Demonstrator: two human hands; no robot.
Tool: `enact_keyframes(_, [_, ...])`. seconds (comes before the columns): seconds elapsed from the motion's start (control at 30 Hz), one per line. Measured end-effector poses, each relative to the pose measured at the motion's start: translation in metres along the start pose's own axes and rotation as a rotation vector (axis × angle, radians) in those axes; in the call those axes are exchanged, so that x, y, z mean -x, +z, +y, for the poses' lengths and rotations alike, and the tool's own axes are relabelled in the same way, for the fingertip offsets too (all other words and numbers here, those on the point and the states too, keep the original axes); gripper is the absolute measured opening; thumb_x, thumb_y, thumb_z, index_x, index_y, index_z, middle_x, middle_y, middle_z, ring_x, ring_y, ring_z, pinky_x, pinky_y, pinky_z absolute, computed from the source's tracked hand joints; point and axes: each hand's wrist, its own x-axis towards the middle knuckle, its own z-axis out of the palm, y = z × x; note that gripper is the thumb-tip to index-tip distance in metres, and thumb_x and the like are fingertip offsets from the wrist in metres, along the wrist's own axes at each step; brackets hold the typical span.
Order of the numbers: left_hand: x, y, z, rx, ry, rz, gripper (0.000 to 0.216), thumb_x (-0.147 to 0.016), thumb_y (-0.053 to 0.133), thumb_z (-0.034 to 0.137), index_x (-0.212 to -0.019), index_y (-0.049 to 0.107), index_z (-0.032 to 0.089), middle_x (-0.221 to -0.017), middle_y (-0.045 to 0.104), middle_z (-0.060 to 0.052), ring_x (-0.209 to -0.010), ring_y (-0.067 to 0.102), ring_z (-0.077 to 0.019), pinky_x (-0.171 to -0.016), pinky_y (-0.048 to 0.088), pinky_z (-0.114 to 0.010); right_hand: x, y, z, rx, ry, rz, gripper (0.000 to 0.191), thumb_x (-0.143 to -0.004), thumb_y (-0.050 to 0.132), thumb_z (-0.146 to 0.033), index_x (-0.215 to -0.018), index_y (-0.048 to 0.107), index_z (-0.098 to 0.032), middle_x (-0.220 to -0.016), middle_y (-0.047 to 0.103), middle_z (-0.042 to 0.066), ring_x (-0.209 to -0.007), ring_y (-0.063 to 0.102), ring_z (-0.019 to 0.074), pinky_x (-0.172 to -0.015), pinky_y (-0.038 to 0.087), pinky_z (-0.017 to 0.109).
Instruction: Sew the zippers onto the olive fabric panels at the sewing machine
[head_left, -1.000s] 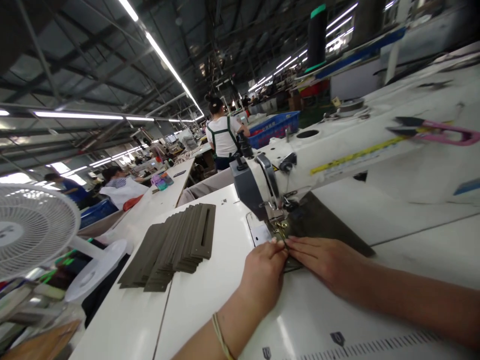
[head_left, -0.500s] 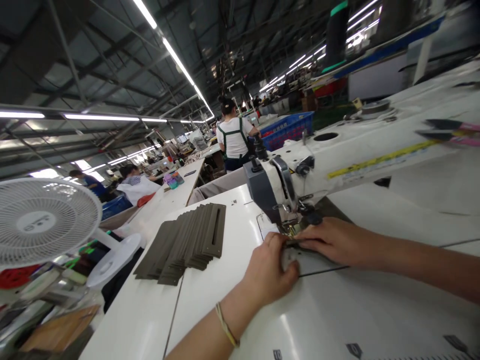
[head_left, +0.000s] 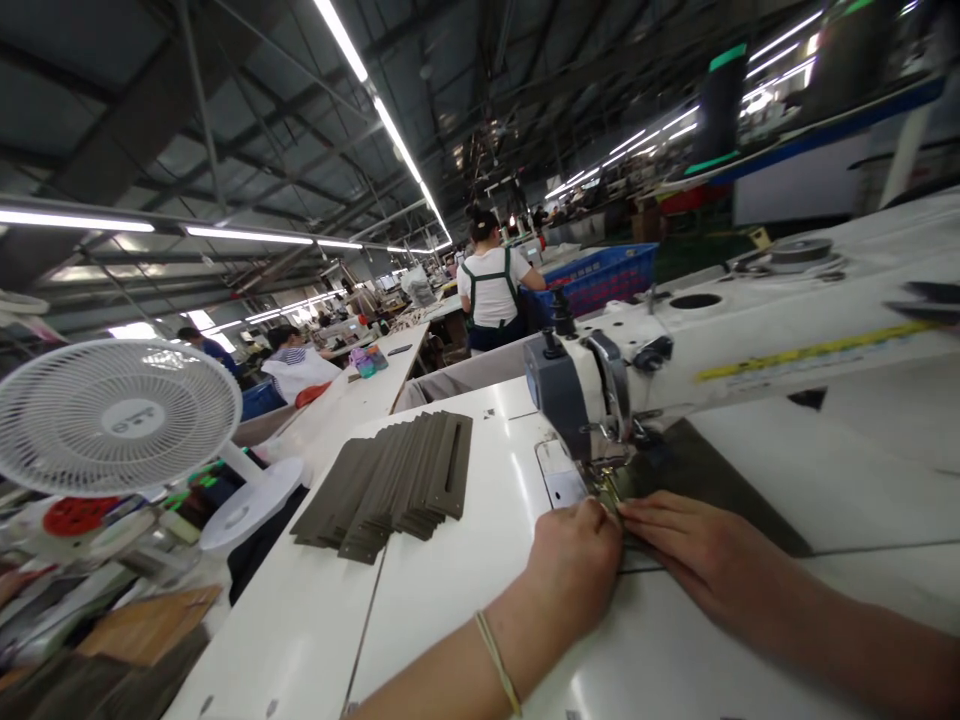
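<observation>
A sewing machine stands in front of me, its needle and presser foot just beyond my fingertips. A flat dark olive fabric piece lies on the table at the right of the needle area, partly behind the machine head and my right hand. My left hand is closed, its fingers curled in front of the presser foot; whatever lies under them is hidden. My right hand has its fingers pressed together at the near edge of the fabric piece, their tips touching the left hand's fingers.
A fanned stack of olive slotted pieces lies left of the machine on the white table. A white fan stands at the left. Scissors rest on the machine arm. Beyond are a co-worker and a blue crate.
The view has shifted, so the scene sits further right. My left fingers have curled in, with the thumb now tucked away. More of the fabric piece shows beside my right hand.
</observation>
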Motion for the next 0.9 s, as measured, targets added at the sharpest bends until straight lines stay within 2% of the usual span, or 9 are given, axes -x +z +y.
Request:
enact_keyframes(0.17, [-0.003,0.001,-0.002,-0.015,0.008,0.015,0.013,-0.085,0.057,0.009,-0.097,0.061,0.012,-0.088,0.066,-0.008,-0.071,0.067,-0.0229,-0.061,0.06,-0.034,-0.004,0.0,0.003,0.097,-0.047,-0.002,0.036,-0.084,0.041,-0.002,-0.102,0.071,-0.011,-0.1,0.074,0.012,-0.089,0.071,0.0206,-0.081,0.061,0.033])
enact_keyframes(0.37, [-0.009,0.001,-0.009,-0.02,-0.012,0.021,0.008,-0.083,0.06,0.009,-0.09,0.061,0.014,-0.084,0.065,-0.007,-0.071,0.067,-0.0221,-0.062,0.059,-0.033,-0.011,0.003,0.005,0.073,0.013,-0.003,0.04,-0.082,0.039,0.001,-0.102,0.072,-0.012,-0.099,0.074,0.01,-0.088,0.07,0.0192,-0.081,0.061,0.032])
enact_keyframes(0.6, [-0.015,0.003,-0.014,0.015,-0.041,0.009,0.01,-0.085,0.055,0.009,-0.089,0.063,0.013,-0.084,0.064,-0.009,-0.073,0.066,-0.0244,-0.066,0.059,-0.038,-0.013,0.007,0.007,0.138,0.02,0.028,0.037,-0.084,0.04,0.002,-0.097,0.072,-0.012,-0.096,0.075,0.01,-0.087,0.07,0.0186,-0.082,0.06,0.03])
enact_keyframes(0.67, [-0.011,0.002,-0.013,0.086,-0.061,0.04,0.011,-0.084,0.059,0.011,-0.093,0.064,0.013,-0.093,0.066,-0.011,-0.082,0.066,-0.0261,-0.073,0.059,-0.04,-0.01,0.006,0.004,0.213,0.003,0.034,0.038,-0.086,0.038,0.0,-0.1,0.072,-0.012,-0.1,0.075,0.011,-0.089,0.071,0.0188,-0.082,0.06,0.03])
enact_keyframes(0.8, [0.003,0.0,-0.009,0.23,-0.093,0.18,0.021,-0.085,0.068,0.022,-0.104,0.064,0.015,-0.118,0.066,-0.013,-0.116,0.059,-0.0331,-0.097,0.051,-0.049,-0.004,0.001,-0.004,0.357,-0.043,0.023,0.041,-0.086,0.034,0.001,-0.099,0.072,-0.006,-0.103,0.074,0.015,-0.09,0.072,0.0203,-0.079,0.061,0.03])
enact_keyframes(0.9, [0.007,0.001,-0.01,0.299,-0.059,0.185,0.008,-0.093,0.06,0.019,-0.098,0.065,0.017,-0.109,0.071,-0.009,-0.11,0.064,-0.0253,-0.101,0.048,-0.045,-0.003,-0.002,-0.007,0.4,-0.059,0.026,0.045,-0.081,0.032,0.006,-0.095,0.073,-0.006,-0.101,0.074,0.015,-0.088,0.073,0.0202,-0.077,0.061,0.029])
